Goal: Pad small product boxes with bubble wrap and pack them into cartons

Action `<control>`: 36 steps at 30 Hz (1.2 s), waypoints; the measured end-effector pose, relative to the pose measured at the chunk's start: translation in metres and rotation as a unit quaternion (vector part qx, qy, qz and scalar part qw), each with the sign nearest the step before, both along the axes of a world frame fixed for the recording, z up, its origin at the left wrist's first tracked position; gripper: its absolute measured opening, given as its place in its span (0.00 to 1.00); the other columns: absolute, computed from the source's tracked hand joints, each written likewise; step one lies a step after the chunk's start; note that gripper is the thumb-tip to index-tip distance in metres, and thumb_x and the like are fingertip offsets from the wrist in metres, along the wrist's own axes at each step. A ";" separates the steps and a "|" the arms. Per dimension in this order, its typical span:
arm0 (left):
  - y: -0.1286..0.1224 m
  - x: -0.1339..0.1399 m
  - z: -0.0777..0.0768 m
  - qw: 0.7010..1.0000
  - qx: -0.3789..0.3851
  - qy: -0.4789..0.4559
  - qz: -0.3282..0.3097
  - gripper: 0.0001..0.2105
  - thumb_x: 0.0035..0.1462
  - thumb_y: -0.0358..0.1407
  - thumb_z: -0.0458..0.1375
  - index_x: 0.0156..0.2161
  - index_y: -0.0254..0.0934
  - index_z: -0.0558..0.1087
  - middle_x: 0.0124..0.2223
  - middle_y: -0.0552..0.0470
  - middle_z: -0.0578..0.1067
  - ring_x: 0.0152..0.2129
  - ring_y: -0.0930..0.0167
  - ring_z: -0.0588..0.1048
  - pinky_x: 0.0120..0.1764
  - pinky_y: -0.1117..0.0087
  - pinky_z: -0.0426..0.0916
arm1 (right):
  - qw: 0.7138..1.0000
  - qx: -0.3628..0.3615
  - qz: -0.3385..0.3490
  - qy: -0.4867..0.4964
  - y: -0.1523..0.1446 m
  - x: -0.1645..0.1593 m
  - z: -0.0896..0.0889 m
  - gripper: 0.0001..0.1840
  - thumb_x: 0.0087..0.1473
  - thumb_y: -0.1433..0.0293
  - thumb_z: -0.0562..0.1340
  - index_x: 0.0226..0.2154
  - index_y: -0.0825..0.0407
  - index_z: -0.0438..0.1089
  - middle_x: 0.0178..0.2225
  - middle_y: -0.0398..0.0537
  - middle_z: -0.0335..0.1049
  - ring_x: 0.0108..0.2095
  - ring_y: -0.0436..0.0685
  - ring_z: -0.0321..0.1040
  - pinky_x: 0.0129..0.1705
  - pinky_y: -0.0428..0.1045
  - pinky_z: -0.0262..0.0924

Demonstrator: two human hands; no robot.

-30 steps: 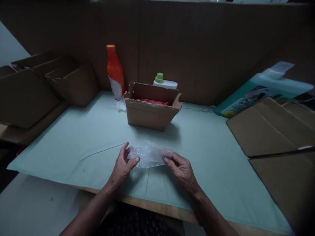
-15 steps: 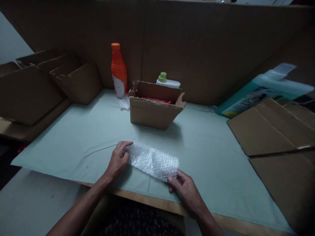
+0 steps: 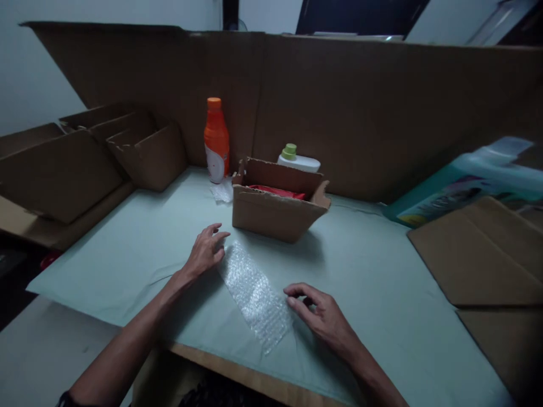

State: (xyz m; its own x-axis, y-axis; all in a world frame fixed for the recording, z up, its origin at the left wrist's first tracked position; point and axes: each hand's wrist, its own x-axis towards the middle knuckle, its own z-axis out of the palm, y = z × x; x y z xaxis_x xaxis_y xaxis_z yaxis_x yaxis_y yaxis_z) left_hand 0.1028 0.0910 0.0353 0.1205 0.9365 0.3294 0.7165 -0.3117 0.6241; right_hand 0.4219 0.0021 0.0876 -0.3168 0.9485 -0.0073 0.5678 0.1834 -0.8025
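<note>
A strip of bubble wrap lies slantwise on the pale green sheet in front of me. My left hand is by its far left end, fingers spread and holding nothing; whether it touches the wrap I cannot tell. Beside the strip's right edge hovers my right hand, its thumb and fingers curved and slightly apart, with nothing between them. Just beyond the strip stands an open cardboard box with a red packet showing inside.
Behind the box stand an orange bottle and a white bottle with a green cap. Bubble wrap lies near the orange one. Cardboard boxes fill the left. A teal jug leans at right behind cardboard flaps.
Both hands have let go of the bubble wrap. The strip has turned, its near end swinging toward me, and lies flat. My view has tilted up a little.
</note>
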 end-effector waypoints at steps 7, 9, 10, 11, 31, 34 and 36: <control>0.083 -0.011 0.021 0.995 0.018 0.031 0.094 0.16 0.53 0.29 0.61 0.47 0.42 0.78 0.53 0.43 0.73 0.53 0.55 0.69 0.58 0.51 0.64 | 0.973 0.212 0.081 -0.037 0.011 -0.051 -0.049 0.10 0.59 0.73 0.61 0.41 0.47 0.76 0.47 0.53 0.79 0.46 0.63 0.75 0.47 0.61 0.73; 0.109 -0.005 0.023 0.994 0.016 0.035 0.103 0.17 0.51 0.30 0.64 0.48 0.41 0.78 0.55 0.42 0.72 0.55 0.54 0.67 0.58 0.51 0.62 | 0.967 0.245 0.067 -0.032 0.011 -0.052 -0.056 0.10 0.60 0.74 0.60 0.40 0.47 0.76 0.46 0.52 0.79 0.44 0.62 0.76 0.44 0.59 0.74; 0.121 -0.001 0.022 0.993 0.013 0.034 0.108 0.18 0.50 0.30 0.65 0.48 0.41 0.78 0.55 0.42 0.73 0.55 0.53 0.67 0.58 0.51 0.61 | 0.965 0.251 0.064 -0.028 0.011 -0.051 -0.058 0.10 0.61 0.75 0.60 0.40 0.47 0.75 0.45 0.52 0.79 0.44 0.62 0.76 0.43 0.59 0.74; 0.131 0.002 0.021 0.993 0.009 0.033 0.113 0.17 0.49 0.29 0.66 0.47 0.40 0.78 0.53 0.41 0.73 0.55 0.53 0.67 0.58 0.51 0.60 | 0.965 0.253 0.063 -0.025 0.012 -0.050 -0.058 0.10 0.61 0.75 0.60 0.40 0.47 0.75 0.45 0.52 0.79 0.44 0.61 0.76 0.43 0.58 0.74; -0.013 -0.050 0.099 0.968 0.114 -0.152 0.164 0.06 0.53 0.36 0.57 0.26 0.38 0.72 0.45 0.47 0.80 0.43 0.63 0.78 0.43 0.63 0.75 | 0.983 0.173 0.039 0.053 0.019 -0.045 -0.041 0.08 0.61 0.69 0.60 0.39 0.48 0.76 0.46 0.53 0.79 0.46 0.62 0.76 0.48 0.59 0.72; -0.055 -0.042 0.101 0.972 0.151 -0.133 0.123 0.04 0.54 0.34 0.59 0.29 0.39 0.73 0.49 0.46 0.79 0.45 0.63 0.78 0.47 0.59 0.75 | 0.989 0.123 0.034 0.074 0.026 -0.048 -0.021 0.09 0.60 0.64 0.61 0.39 0.47 0.77 0.48 0.54 0.78 0.48 0.63 0.75 0.47 0.58 0.71; -0.073 -0.032 0.099 0.977 0.183 -0.088 0.058 0.02 0.52 0.31 0.59 0.30 0.39 0.74 0.52 0.44 0.78 0.48 0.61 0.78 0.52 0.56 0.74 | 0.994 0.058 0.031 0.091 0.032 -0.051 -0.009 0.12 0.59 0.60 0.62 0.42 0.47 0.77 0.49 0.54 0.77 0.47 0.62 0.75 0.43 0.56 0.71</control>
